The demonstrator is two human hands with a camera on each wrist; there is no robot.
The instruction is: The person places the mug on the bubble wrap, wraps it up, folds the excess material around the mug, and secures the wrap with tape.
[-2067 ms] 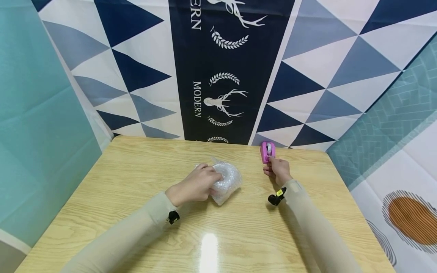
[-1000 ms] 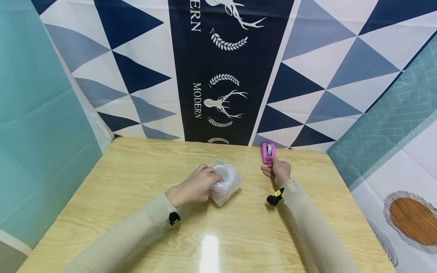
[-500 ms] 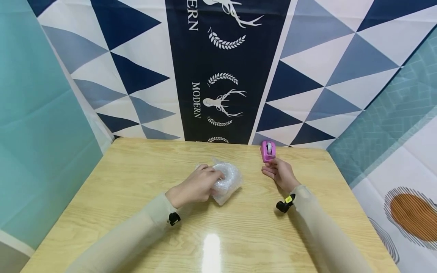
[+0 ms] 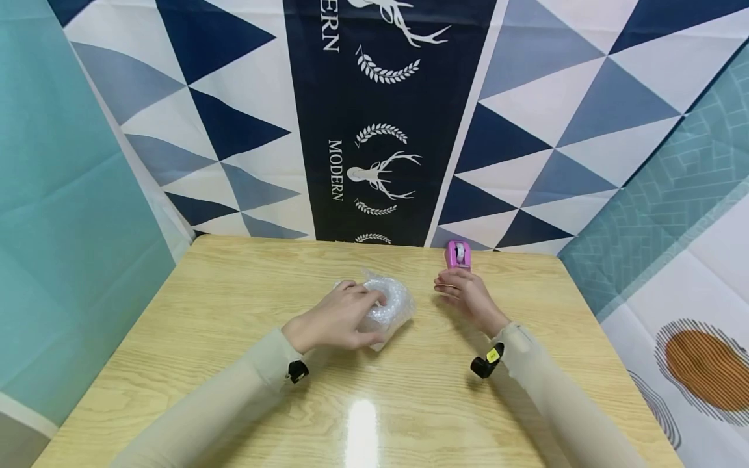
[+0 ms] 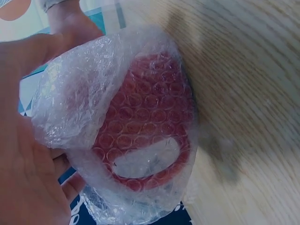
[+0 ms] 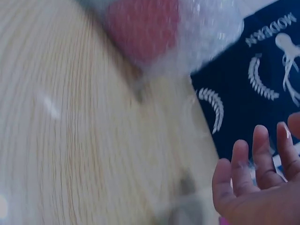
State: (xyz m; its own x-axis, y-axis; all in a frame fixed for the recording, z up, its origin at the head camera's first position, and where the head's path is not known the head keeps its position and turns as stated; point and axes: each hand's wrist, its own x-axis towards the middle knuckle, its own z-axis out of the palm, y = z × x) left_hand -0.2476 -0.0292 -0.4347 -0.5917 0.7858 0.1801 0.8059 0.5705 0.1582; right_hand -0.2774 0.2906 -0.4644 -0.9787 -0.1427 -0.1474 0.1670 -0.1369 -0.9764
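Observation:
My left hand [image 4: 336, 317] holds a bubble-wrapped object [image 4: 393, 312] on the table. In the left wrist view, the bubble wrap [image 5: 75, 93] covers something red with a pale oval patch; its kind is not clear. The left thumb lies along one side, and the other fingers go partly behind the wrap. My right hand [image 4: 468, 298] is in front of the pink tape dispenser [image 4: 458, 253], which carries a roll of clear tape. In the right wrist view, a shiny bit of clear tape [image 6: 287, 133] shows at the index fingertip, near the thumb.
The wooden table [image 4: 246, 390] ends at a patterned backdrop [image 4: 374, 117], close behind the dispenser. Teal cloth [image 4: 76, 195] hangs on the left side. Small black cameras [image 4: 484, 365] are worn on both wrists.
My right hand has left the front of the dispenser and shifted left, its fingers turning toward the wrapped object. The left thumb now stretches out along the wrap. The dispenser stays put.

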